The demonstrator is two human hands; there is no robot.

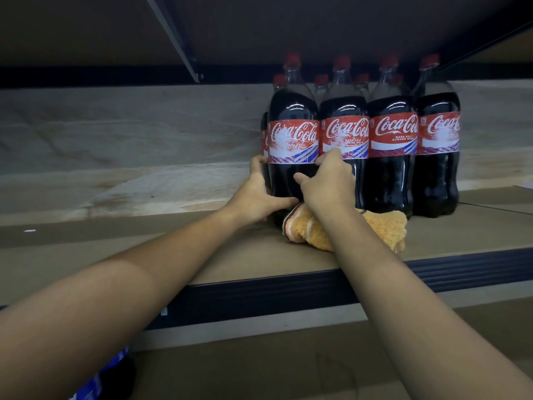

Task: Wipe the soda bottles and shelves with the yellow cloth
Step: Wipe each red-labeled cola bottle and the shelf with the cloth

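Observation:
Several dark cola bottles with red labels and red caps stand in rows on the brown shelf (178, 255). My left hand (259, 194) and my right hand (328, 183) grip the leftmost front soda bottle (291, 134) from either side, below its label. The yellow cloth (383, 229), with a brown and white striped edge, lies bunched on the shelf under my right wrist, against the bottles' bases. Neither hand holds it.
The shelf's left half is bare board with a pale sheet behind it. A dark metal rail (288, 293) runs along the shelf's front edge. Another shelf's underside (259, 30) hangs close above the caps. Blue packaging (112, 370) shows at the lower left.

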